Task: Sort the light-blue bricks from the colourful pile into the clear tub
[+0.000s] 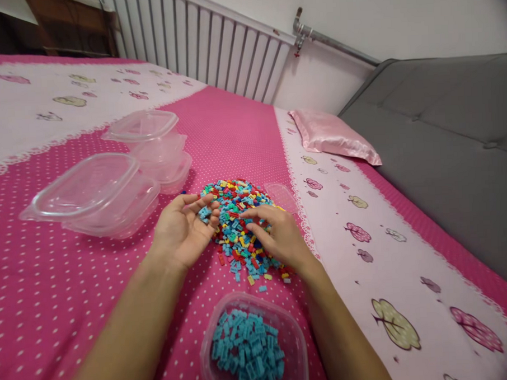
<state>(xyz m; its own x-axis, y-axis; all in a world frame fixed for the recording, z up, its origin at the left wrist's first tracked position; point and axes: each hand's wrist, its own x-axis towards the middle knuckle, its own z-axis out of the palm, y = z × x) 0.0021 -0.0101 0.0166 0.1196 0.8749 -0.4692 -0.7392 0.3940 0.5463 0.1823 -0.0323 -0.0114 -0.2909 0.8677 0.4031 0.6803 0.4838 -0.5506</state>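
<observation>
My left hand (181, 229) is turned palm up at the left edge of the brick pile, with a few light-blue toy bricks (204, 214) resting in its curled fingers. Over the right side of the mixed heap of small toy bricks (237, 202), my right hand (276, 234) reaches in with thumb and forefinger apart. I see nothing between those fingertips. Red, yellow, green, white and blue bricks make up the heap. Close to me, between my forearms, stands a clear plastic tub (293, 322) partly filled with light-blue bricks (248, 347).
Clear plastic containers (110, 188) stand to the left on the pink dotted bedspread (234, 123). A clear lid (281, 195) lies behind the heap. Further off are a pink pillow (330, 135), a grey headboard (440, 131) and a white radiator (205, 41).
</observation>
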